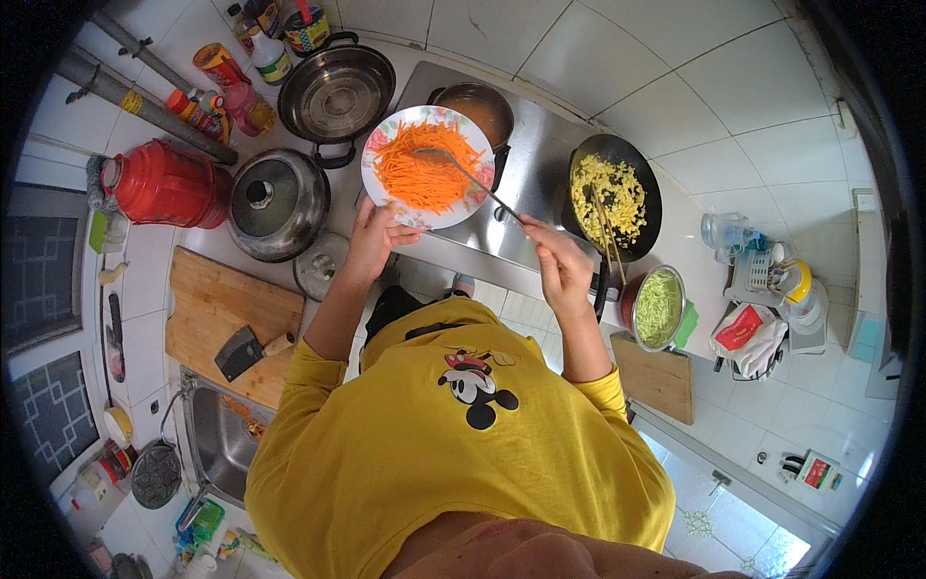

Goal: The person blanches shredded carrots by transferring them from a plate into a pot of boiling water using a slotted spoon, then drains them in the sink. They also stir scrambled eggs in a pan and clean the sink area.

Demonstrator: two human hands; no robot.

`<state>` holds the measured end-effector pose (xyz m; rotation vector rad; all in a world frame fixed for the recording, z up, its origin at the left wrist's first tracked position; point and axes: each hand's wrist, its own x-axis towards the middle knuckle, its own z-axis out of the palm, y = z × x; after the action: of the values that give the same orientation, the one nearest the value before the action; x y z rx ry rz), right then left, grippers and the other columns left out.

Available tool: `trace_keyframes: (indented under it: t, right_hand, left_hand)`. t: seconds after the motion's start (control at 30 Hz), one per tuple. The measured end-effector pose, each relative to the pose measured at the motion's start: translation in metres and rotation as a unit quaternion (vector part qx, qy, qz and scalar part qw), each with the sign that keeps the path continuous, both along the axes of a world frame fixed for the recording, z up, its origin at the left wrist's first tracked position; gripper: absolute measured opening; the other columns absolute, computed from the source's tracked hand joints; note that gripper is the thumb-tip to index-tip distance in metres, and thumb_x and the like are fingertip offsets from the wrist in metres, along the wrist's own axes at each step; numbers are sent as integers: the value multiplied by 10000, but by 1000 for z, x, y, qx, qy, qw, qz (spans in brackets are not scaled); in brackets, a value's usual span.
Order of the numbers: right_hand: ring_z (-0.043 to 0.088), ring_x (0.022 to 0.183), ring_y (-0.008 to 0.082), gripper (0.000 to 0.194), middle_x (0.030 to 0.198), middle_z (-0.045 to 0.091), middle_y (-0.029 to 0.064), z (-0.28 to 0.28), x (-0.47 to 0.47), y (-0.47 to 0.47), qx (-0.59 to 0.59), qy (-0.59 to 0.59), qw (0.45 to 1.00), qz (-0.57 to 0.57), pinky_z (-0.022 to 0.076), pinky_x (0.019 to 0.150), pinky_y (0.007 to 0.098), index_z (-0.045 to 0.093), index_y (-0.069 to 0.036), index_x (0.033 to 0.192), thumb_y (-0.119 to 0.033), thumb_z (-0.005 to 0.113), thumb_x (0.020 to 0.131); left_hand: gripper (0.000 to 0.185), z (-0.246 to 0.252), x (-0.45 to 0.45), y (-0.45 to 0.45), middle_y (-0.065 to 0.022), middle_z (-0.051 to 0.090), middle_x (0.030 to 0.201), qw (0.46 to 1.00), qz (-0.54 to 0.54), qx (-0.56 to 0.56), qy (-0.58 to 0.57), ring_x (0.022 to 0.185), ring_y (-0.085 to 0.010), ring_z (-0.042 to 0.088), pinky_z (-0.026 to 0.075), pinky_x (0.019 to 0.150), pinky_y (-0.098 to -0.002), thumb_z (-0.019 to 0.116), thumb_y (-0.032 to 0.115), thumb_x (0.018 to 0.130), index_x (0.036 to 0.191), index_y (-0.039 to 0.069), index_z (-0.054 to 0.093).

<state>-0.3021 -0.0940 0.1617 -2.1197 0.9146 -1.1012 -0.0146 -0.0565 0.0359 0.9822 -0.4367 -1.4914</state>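
Observation:
My left hand point(377, 237) grips the near rim of a floral plate point(414, 116) heaped with shredded carrot point(412, 174). In my right hand point(558, 260) is the handle of a metal spoon or ladle point(481, 187), its bowl resting on the carrot. Partly behind the plate, a small pot point(481, 108) of brownish liquid stands on the steel stove. To the right, a black frying pan point(647, 181) holds scrambled egg point(604, 195) with wooden chopsticks point(604, 224) in it. Near that pan's handle is a metal bowl point(680, 297) of shredded green vegetable point(657, 307).
Left are an empty two-handled pan point(336, 94), a lidded wok point(278, 206), a glass lid point(318, 266) and a red thermos point(170, 184). A cleaver point(242, 353) lies on a wooden board point(217, 297) beside the sink point(224, 441). Another board point(655, 376) is at the right.

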Motion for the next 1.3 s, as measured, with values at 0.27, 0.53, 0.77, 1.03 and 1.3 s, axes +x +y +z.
trace_keyframes:
  t: [0.27,0.53,0.77,1.03,1.3]
  right_hand:
    - [662,1083,305,317,1115,652,212,-21,3,-27,170,-320,925,-118,548,955,394,536,85,1206,-179,442,1058]
    - [698,915,225,261,1012,639,142,-138,20,-141,339,-371,842,-193,593,830,328,537,49,1120,-196,517,1033]
    - [707,885,246,274,995,637,162,-182,25,-173,380,-359,832,-186,599,778,330,542,58,1112,-202,496,1040]
    - [712,829,252,260,936,652,179,-184,23,-180,388,-374,821,-187,606,739,337,549,56,1079,-190,475,1041]
    - [700,773,214,234,892,680,142,-194,32,-184,375,-275,868,-176,594,693,319,568,32,1068,-193,573,1003]
  left_hand:
    - [407,0,-3,9,-181,622,1213,999,7,34,-24,907,-319,716,604,697,-382,487,245,999,1363,106,369]
    - [472,-20,8,48,-186,603,1229,995,48,90,-2,878,-333,721,611,631,-363,541,247,974,1379,98,350]
    - [398,-18,12,89,-165,647,1166,988,116,98,-3,839,-296,732,621,624,-343,504,202,984,1345,113,360]
    - [354,-11,10,108,-143,648,1122,977,179,114,17,826,-271,730,623,637,-332,497,171,981,1313,112,391]
    - [357,-8,13,98,-154,659,1112,981,170,88,24,818,-280,733,625,618,-321,500,169,981,1315,104,393]
